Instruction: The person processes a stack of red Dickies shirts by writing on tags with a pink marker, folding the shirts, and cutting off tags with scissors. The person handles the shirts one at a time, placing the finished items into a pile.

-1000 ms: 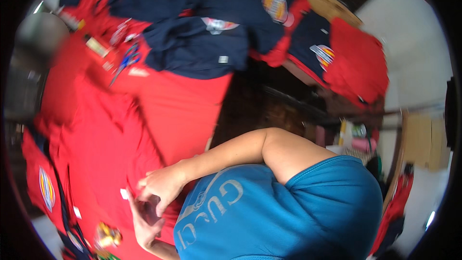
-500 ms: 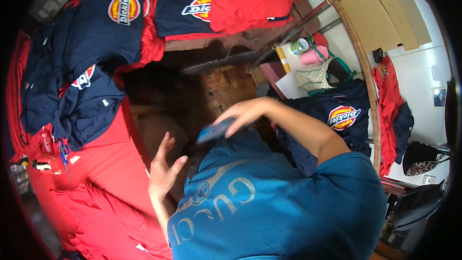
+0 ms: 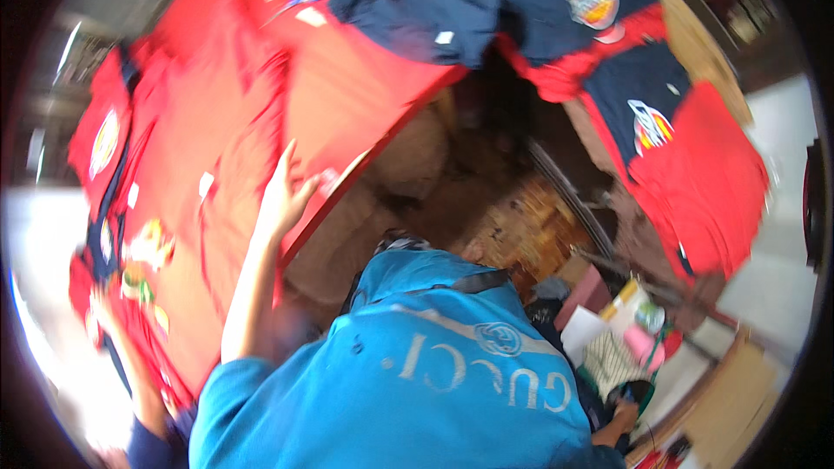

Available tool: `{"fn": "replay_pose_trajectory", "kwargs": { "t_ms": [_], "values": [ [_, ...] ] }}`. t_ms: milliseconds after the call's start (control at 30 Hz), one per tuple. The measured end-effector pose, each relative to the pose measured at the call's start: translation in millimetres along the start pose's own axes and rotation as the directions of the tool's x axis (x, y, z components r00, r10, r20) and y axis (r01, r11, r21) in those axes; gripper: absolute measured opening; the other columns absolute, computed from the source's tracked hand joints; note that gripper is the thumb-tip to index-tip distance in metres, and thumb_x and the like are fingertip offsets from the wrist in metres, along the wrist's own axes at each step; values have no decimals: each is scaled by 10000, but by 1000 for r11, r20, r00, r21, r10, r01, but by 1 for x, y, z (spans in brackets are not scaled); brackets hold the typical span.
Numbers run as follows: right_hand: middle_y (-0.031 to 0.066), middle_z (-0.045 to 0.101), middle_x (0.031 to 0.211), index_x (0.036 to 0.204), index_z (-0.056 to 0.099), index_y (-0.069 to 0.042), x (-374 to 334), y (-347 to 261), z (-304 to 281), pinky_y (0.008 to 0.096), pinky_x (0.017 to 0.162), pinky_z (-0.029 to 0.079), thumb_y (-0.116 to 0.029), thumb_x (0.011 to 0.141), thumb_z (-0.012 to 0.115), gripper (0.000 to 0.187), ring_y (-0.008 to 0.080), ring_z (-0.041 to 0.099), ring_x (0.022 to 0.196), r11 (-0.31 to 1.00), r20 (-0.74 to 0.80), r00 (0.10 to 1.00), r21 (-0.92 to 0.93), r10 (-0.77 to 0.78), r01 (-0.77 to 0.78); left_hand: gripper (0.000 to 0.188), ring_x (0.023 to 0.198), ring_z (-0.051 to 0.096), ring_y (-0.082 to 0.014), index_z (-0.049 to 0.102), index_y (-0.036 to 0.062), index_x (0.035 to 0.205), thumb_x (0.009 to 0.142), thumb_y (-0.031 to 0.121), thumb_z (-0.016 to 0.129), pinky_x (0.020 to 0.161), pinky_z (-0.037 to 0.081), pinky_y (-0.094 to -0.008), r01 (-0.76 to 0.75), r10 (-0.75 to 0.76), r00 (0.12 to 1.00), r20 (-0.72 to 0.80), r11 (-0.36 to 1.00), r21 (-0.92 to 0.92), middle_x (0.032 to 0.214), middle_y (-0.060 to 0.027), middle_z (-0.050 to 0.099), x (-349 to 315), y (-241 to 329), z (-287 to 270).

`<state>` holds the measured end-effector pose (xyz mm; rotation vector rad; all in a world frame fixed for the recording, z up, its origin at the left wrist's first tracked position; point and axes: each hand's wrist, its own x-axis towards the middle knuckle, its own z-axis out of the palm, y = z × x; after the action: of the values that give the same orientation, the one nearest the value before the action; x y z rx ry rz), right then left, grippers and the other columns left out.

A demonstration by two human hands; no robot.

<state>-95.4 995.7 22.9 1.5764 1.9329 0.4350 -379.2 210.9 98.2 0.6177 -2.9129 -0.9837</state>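
My left hand (image 3: 283,195) is raised over the edge of the red-covered table (image 3: 347,91). Its fingers are spread and hold nothing. At the lower right, my right hand (image 3: 624,418) is at the dark opening of a pale mesh bag (image 3: 612,358) with green trim. Its fingertips are hidden there, and whether they hold anything does not show. Large red cloth pieces (image 3: 234,122) lie across the table beside my left hand.
Another person's hand (image 3: 106,306) touches red garments at the far left. Navy shirts (image 3: 417,0) lie at the table's far end; a folded red shirt (image 3: 708,178) is on the right. A pink cup (image 3: 641,343) stands by the bag. Wooden flooring (image 3: 530,226) shows between.
My view has swung left, bringing in more of the red table and another person. My right hand, which held a flat blue object, has moved to the mesh bag; that object is out of sight.
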Motion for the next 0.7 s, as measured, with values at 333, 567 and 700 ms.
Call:
{"fn": "replay_pose_trajectory", "kwargs": {
  "t_ms": [333, 567, 700],
  "values": [
    [100, 685, 930, 1044, 660, -82, 89, -52, 94, 420, 694, 494, -298, 924, 515, 287, 293, 642, 796, 930, -265, 897, -198, -354, 308, 399, 1216, 464, -353, 562, 71, 1227, 860, 201, 650, 1035, 373, -445, 218, 23, 830, -557, 906, 362, 1268, -157, 531, -38, -92, -32],
    [99, 677, 887, 1000, 670, -56, 52, -78, 44, 429, 696, 490, -271, 928, 510, 277, 298, 637, 787, 856, -68, 867, -214, -494, 471, 738, 1286, 415, -371, 408, 136, 1413, 849, 575, 589, 1073, 312, -521, 501, -200, 793, -575, 752, 428, 1408, -147, 443, -5, -193, -67],
    [99, 673, 862, 975, 676, -42, 28, -69, -13, 434, 697, 488, -256, 930, 507, 276, 302, 634, 782, 766, 90, 791, -205, -605, 609, 921, 1292, 413, -365, 368, 145, 1441, 747, 690, 630, 1055, 297, -578, 645, -487, 757, -435, 663, 381, 1410, -137, 441, 5, -163, -80]
  ]
}}
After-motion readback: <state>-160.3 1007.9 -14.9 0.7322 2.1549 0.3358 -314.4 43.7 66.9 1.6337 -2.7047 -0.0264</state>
